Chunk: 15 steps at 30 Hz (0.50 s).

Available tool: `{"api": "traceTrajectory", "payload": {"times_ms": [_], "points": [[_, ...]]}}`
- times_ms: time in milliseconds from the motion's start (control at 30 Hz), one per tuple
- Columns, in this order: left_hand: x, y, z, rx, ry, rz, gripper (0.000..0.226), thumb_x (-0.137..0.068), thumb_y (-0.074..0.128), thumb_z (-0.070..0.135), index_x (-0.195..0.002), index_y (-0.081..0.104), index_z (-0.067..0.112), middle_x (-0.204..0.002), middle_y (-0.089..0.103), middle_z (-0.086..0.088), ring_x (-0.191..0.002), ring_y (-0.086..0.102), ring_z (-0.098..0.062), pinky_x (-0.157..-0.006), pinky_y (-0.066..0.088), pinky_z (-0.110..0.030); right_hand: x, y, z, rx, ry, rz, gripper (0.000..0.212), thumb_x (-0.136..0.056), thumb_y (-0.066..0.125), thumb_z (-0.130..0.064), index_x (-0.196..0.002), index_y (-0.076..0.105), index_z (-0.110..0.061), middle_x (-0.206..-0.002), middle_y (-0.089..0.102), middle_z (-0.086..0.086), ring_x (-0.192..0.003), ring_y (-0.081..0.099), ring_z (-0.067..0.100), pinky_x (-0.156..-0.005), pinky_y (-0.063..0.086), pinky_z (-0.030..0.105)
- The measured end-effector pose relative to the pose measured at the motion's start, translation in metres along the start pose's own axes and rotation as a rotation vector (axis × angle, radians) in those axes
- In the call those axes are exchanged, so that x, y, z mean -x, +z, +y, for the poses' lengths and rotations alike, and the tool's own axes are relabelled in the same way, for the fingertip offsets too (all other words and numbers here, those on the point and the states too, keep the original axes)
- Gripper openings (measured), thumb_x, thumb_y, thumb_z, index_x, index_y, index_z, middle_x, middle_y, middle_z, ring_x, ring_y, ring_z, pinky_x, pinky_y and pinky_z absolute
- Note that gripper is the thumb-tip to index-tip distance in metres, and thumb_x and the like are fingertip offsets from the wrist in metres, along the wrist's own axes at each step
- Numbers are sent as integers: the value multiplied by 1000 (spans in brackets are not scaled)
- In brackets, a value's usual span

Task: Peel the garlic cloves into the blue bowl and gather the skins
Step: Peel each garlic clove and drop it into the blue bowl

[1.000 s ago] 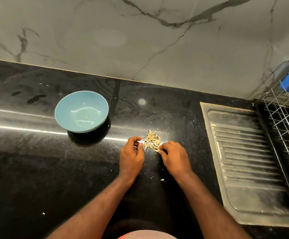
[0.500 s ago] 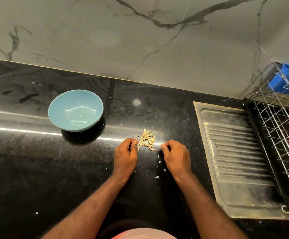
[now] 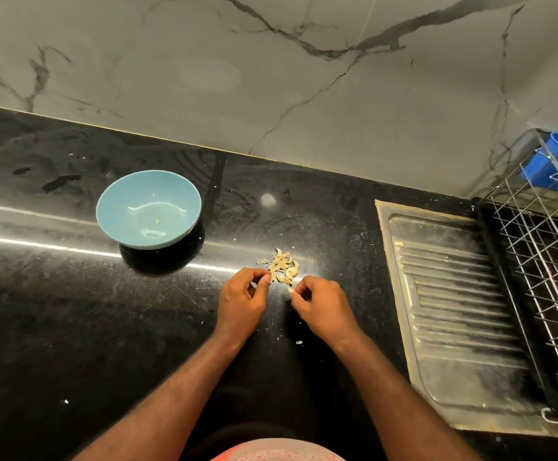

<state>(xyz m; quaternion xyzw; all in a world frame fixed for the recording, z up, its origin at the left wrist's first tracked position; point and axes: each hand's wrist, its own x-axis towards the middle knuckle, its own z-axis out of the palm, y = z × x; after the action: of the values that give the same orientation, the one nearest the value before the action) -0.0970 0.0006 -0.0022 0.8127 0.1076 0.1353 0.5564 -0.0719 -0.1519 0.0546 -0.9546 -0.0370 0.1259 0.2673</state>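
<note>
bowl [image 3: 128, 201] left of garlic pile [image 3: 284, 267], drainboard [image 3: 454, 294] right

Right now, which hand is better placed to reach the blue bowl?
Probably left: the left hand is on the blue bowl side of the garlic pile; the right hand is beyond it.

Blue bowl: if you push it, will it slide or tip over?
Probably slides: the blue bowl sits on a glossy black counter. Unlikely to tip, being wide and low. Likely light, holding only one tiny bit.
</note>
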Motion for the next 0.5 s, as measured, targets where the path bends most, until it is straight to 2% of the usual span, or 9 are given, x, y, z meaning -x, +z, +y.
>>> {"api": "traceTrajectory", "payload": {"times_ms": [100,167,233,333,400,500], "points": [[4,-6,6,105,-67,-109,12,-93,65,15,-103,73,16,-86,71,7,-68,63,-5,-62,52,-23,6,-6,5,-240,-27,-39,9,-90,71,-24,-81,70,-21,-71,68,-7,-65,61,5,-62,51,24],[9,-11,19,292,-200,-233,15,-95,62,13,-106,72,16,-81,72,-2,-59,59,-9,-53,47,-21,10,-13,4,-416,-64,-64,5,-88,74,-17,-83,72,-18,-68,67,-9,-61,57,-1,-60,46,19],[13,-12,32,444,-275,-317,17,-95,60,11,-108,71,10,-87,72,-12,-59,59,-15,-48,46,-21,14,-20,1,-519,-101,-97,2,-87,75,-14,-86,73,-16,-67,67,-9,-61,58,0,-59,45,18],[13,-15,46,501,-300,-324,14,-92,64,8,-103,72,7,-83,72,-17,-63,62,-17,-54,51,-22,19,-29,-4,-559,-140,-104,5,-86,76,-15,-90,75,-14,-76,73,-3,-70,67,7,-65,53,20],[12,-21,54,506,-291,-313,12,-89,66,6,-99,73,6,-83,74,-13,-66,64,-15,-58,53,-22,22,-33,-8,-582,-144,-63,6,-84,77,-10,-90,75,-13,-76,73,-3,-70,66,3,-65,52,16],[12,-26,67,526,-254,-279,13,-86,67,3,-97,73,5,-84,74,-14,-72,68,-18,-64,56,-23,24,-38,-16,-789,-85,-18,15,-82,76,0,-92,73,-9,-80,74,0,-75,68,6,-69,54,18]]}}
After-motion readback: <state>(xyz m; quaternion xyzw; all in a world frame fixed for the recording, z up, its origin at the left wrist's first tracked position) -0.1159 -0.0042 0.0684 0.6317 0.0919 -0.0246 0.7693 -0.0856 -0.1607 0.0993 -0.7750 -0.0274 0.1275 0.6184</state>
